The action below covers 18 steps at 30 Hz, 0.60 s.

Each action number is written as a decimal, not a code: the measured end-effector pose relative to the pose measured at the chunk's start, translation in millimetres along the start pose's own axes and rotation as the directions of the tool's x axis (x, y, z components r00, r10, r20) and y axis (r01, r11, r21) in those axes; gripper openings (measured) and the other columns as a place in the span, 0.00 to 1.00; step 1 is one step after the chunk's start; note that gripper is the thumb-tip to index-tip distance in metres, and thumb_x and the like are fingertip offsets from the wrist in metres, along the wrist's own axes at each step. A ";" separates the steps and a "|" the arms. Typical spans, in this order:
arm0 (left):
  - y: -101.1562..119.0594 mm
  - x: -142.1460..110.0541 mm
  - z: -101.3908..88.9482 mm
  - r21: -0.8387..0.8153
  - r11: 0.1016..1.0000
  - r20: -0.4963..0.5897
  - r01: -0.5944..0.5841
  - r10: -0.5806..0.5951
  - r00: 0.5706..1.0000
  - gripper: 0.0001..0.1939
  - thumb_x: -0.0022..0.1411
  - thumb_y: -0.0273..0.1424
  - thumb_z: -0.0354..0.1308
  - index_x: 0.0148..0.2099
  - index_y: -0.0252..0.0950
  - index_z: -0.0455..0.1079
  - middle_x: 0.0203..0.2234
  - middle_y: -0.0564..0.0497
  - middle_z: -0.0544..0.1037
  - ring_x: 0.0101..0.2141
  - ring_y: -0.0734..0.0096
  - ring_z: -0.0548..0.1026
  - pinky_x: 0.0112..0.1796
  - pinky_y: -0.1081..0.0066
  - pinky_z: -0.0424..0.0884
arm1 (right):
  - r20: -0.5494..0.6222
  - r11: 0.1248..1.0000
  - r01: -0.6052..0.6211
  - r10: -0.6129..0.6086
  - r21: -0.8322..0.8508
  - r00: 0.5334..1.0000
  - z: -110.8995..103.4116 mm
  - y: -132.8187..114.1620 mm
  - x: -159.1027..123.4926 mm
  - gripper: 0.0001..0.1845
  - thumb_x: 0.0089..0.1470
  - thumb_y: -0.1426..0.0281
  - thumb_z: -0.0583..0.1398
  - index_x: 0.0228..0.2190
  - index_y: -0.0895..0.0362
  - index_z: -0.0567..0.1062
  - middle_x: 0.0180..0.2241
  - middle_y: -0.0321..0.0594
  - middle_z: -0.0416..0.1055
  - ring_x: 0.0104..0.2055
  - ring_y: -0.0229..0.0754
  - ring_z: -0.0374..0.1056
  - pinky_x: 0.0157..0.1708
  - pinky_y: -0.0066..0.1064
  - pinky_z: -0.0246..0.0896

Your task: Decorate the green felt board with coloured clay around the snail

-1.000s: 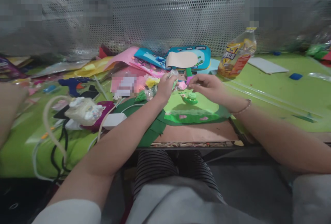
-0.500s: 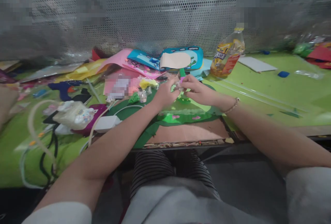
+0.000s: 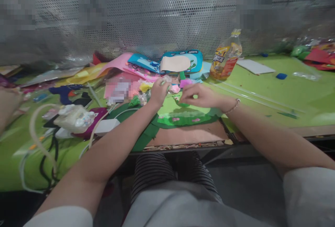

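Observation:
My left hand (image 3: 159, 93) is closed on a crumpled clear plastic bag (image 3: 166, 79) that sticks out above its fingers. My right hand (image 3: 200, 95), with a beaded bracelet at the wrist, has thumb and forefinger drawn together in a ring; whatever lies between the tips is too small to make out. Below it is a light green craft piece (image 3: 180, 118) with a darker green band and small pink shapes. A small green figure (image 3: 182, 104) sits on that piece by the right fingertips. Pink clay (image 3: 174, 88) and a purple piece (image 3: 185, 82) lie just behind my hands.
A half-full oil bottle (image 3: 226, 57) stands at the back right. A blue glue gun (image 3: 65, 92), cables and a white adapter (image 3: 107, 126) crowd the left. Coloured sheets and a blue pouch (image 3: 196, 61) lie along the perforated metal wall (image 3: 157, 17). Clear sticks (image 3: 259, 96) lie right.
My hands have come apart: the left has moved left with the plastic bag, the right has lowered slightly over the green piece. The pink clay between them now shows.

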<state>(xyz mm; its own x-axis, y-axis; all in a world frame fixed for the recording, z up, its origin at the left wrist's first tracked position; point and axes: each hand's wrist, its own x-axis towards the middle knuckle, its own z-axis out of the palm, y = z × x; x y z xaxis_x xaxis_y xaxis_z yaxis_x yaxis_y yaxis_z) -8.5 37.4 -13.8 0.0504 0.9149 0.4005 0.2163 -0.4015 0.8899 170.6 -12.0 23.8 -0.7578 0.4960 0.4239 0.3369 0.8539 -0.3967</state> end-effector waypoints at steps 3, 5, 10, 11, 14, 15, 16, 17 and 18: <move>-1.2 1.2 0.5 -0.049 0.997 -0.022 0.060 -0.061 0.998 0.04 0.51 0.33 0.49 0.28 0.40 0.57 0.17 0.58 0.61 0.18 0.76 0.60 0.19 0.76 0.55 | 0.317 0.988 0.152 -0.131 -0.042 0.939 8.3 -11.2 -1.0 0.13 0.56 0.76 0.53 0.38 0.59 0.77 0.28 0.40 0.70 0.30 0.36 0.63 0.33 0.27 0.59; 0.9 -0.5 2.4 -0.067 0.995 -0.009 0.072 -0.073 0.997 0.03 0.51 0.32 0.50 0.28 0.39 0.59 0.18 0.58 0.62 0.18 0.77 0.61 0.19 0.76 0.56 | 0.398 0.974 0.203 -0.148 -0.100 0.906 13.3 -17.0 -1.3 0.15 0.55 0.78 0.53 0.39 0.60 0.77 0.28 0.41 0.69 0.29 0.37 0.63 0.33 0.27 0.58; 2.8 -5.2 6.9 -0.066 0.996 0.039 0.052 -0.050 0.998 0.03 0.50 0.31 0.53 0.29 0.38 0.63 0.22 0.56 0.68 0.24 0.75 0.66 0.24 0.76 0.62 | 0.431 0.959 0.225 -0.133 -0.170 0.893 16.4 -20.0 -1.7 0.14 0.53 0.78 0.54 0.38 0.60 0.77 0.29 0.42 0.69 0.30 0.38 0.63 0.34 0.28 0.58; 2.1 -5.7 7.4 -0.062 0.997 0.045 0.047 -0.044 0.998 0.03 0.50 0.31 0.53 0.29 0.38 0.64 0.23 0.56 0.68 0.25 0.75 0.67 0.25 0.76 0.63 | 0.434 0.957 0.227 -0.130 -0.180 0.892 16.4 -19.9 -1.8 0.14 0.53 0.78 0.54 0.38 0.60 0.77 0.29 0.42 0.69 0.31 0.39 0.63 0.34 0.28 0.58; 0.1 -6.5 8.2 -0.044 0.999 0.063 0.028 -0.025 0.998 0.02 0.51 0.30 0.53 0.30 0.38 0.64 0.25 0.55 0.69 0.27 0.74 0.68 0.27 0.76 0.65 | 0.449 0.948 0.238 -0.123 -0.210 0.885 17.4 -20.6 -1.8 0.16 0.53 0.78 0.54 0.41 0.61 0.76 0.28 0.42 0.69 0.30 0.39 0.62 0.33 0.29 0.57; 0.0 -6.8 8.3 -0.034 0.999 0.067 0.021 -0.019 0.998 0.02 0.51 0.30 0.53 0.30 0.38 0.65 0.25 0.55 0.69 0.27 0.74 0.68 0.27 0.76 0.65 | 0.457 0.947 0.237 -0.115 -0.219 0.882 18.1 -21.2 -1.9 0.16 0.53 0.78 0.54 0.42 0.61 0.76 0.28 0.42 0.69 0.29 0.39 0.62 0.32 0.29 0.56; 0.3 -7.1 8.4 -0.023 1.000 0.069 0.014 -0.012 0.998 0.02 0.52 0.30 0.52 0.30 0.38 0.64 0.25 0.55 0.70 0.27 0.74 0.68 0.27 0.76 0.65 | 0.464 0.946 0.233 -0.106 -0.225 0.879 18.8 -21.9 -2.0 0.17 0.53 0.78 0.54 0.43 0.60 0.75 0.28 0.42 0.69 0.28 0.39 0.62 0.31 0.29 0.56; 0.9 -7.5 8.4 -0.009 1.000 0.070 0.006 -0.005 0.998 0.02 0.52 0.30 0.52 0.30 0.38 0.64 0.25 0.55 0.69 0.27 0.74 0.68 0.27 0.76 0.65 | 0.471 0.948 0.224 -0.095 -0.226 0.877 19.6 -22.7 -2.3 0.17 0.53 0.77 0.54 0.43 0.60 0.75 0.28 0.42 0.70 0.28 0.38 0.62 0.30 0.29 0.55; 1.7 -8.0 8.3 0.007 1.000 0.072 -0.003 0.003 0.997 0.02 0.53 0.30 0.51 0.30 0.38 0.64 0.25 0.55 0.69 0.27 0.74 0.68 0.27 0.76 0.65 | 0.479 0.952 0.212 -0.083 -0.223 0.874 20.3 -23.4 -2.7 0.16 0.54 0.77 0.53 0.42 0.60 0.76 0.28 0.42 0.71 0.27 0.38 0.62 0.29 0.29 0.55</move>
<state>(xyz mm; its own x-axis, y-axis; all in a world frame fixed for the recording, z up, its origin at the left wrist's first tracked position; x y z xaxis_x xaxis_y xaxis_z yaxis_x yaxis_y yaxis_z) -0.5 29.8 -17.3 0.1208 0.9144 0.3863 0.2233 -0.4042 0.8870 153.4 -36.6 15.4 -0.9577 0.2875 0.0134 0.2845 0.9528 -0.1063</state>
